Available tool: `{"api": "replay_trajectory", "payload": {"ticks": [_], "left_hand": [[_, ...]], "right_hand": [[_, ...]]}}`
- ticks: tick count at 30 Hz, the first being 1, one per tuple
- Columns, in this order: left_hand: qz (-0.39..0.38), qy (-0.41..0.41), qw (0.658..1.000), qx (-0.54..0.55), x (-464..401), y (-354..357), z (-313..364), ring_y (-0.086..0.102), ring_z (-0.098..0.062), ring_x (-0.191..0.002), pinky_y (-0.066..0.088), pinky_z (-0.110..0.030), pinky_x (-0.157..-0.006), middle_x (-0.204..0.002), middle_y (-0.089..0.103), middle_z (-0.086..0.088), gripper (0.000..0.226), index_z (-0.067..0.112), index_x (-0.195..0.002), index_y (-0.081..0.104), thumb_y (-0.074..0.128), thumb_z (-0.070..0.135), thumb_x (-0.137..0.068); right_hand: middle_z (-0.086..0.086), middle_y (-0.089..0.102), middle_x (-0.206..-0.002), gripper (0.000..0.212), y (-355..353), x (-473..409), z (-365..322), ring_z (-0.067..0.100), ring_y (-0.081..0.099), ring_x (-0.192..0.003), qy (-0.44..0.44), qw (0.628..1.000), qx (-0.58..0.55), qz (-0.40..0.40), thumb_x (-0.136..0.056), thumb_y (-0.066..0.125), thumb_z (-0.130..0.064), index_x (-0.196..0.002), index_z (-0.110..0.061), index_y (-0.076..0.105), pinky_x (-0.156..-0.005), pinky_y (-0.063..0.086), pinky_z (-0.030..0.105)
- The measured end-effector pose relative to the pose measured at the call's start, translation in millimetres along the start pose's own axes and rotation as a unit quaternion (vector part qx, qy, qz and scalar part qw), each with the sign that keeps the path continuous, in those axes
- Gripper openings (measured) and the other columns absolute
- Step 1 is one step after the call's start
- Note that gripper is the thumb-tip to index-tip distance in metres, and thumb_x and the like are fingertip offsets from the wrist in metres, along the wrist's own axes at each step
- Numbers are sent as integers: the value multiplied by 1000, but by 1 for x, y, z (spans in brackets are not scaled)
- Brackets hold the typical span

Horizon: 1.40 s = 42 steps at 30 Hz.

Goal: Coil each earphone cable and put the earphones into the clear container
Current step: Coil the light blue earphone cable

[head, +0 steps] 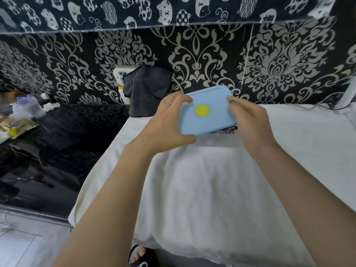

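Both hands (208,120) grip the blue lid (207,110), seemingly tilted above the clear container (217,140).

A home room: patterned black wallpaper (192,60), a cat-print curtain (134,10), a white towel (202,180) over the table, snack packets (13,126) far left.

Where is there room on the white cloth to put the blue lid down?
The white cloth is bare in front of the clear container, between the two forearms, and on its right side toward the wall. It is crowded where both hands, left and right, hold the blue lid over the container, and on the dark table far left.
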<state>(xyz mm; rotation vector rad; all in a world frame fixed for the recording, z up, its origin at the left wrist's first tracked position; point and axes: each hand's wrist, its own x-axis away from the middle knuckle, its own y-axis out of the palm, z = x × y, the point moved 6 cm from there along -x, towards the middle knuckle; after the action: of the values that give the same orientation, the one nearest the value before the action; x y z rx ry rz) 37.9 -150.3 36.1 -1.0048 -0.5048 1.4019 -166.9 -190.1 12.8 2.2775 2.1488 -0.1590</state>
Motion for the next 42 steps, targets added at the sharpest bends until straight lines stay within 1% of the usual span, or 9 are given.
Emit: {"api": "replay_trajectory", "payload": {"ticks": [5,8,12,18,22,25,35,39,42], "left_hand": [[37,-92,988,116,-9,29,-23,33,-13,-133,34,-28,-104,-144,35,4,76,25,-143,34,75,23,-79],[12,-144,981,131,-10,46,-32,46,-18,-126,41,-30,-98,-139,46,2,68,27,-145,33,69,26,-87],[16,-182,980,78,-13,51,-34,51,-21,-116,37,-27,-88,-132,55,-3,53,21,-143,40,62,24,-94],[49,-194,978,55,-15,49,-29,54,-24,-122,43,-32,-101,-135,59,-7,46,14,-142,50,58,24,-98],[43,-177,983,20,-14,52,-24,50,-25,-128,35,-24,-104,-144,54,-8,46,10,-145,49,56,19,-100],[35,-159,987,1,-15,53,-20,50,-26,-128,32,-21,-98,-145,52,-9,44,6,-144,49,54,15,-101],[9,-168,986,-10,-15,62,-20,36,-24,-144,29,-26,-109,-161,35,-7,49,10,-150,41,51,22,-103],[-12,-163,986,-36,-14,69,-20,43,-32,-135,44,-40,-98,-157,34,-10,41,5,-141,43,44,25,-105],[-11,-161,986,-39,-13,70,-19,38,-27,-141,38,-35,-102,-164,24,-12,46,5,-148,37,43,24,-106]], "right_hand": [[-6,68,-87,24,-16,-16,26,12,60,-87,69,995,-66,25,-84,67,-34,-90,-11,74,-97,51,44],[-2,58,-81,39,-18,-19,34,14,52,-78,66,998,7,10,-86,62,-35,-97,3,62,-80,46,34],[-5,58,-82,29,-18,-16,31,12,49,-79,28,989,142,-9,-93,56,-31,-89,-6,68,-68,34,27],[8,57,-139,39,-9,-13,33,29,44,-133,-49,957,287,-1,-98,55,-27,-131,-9,64,-97,28,23],[10,54,-113,28,-5,-12,36,27,48,-111,-71,945,319,-13,-98,52,-26,-101,1,60,-74,24,24],[6,48,-101,26,-3,-10,39,29,46,-101,-64,942,329,-22,-98,51,-27,-79,-11,42,-72,23,28],[9,49,-105,25,-3,-7,42,26,45,-94,-40,933,356,-37,-98,49,-25,-82,-9,40,-72,31,32],[6,45,-109,19,-2,-7,45,26,47,-95,-26,932,359,-47,-99,47,-24,-95,-5,48,-73,32,32],[6,39,-109,18,2,-5,46,29,48,-90,-28,921,385,-45,-100,45,-25,-94,-10,41,-71,35,34]]}}
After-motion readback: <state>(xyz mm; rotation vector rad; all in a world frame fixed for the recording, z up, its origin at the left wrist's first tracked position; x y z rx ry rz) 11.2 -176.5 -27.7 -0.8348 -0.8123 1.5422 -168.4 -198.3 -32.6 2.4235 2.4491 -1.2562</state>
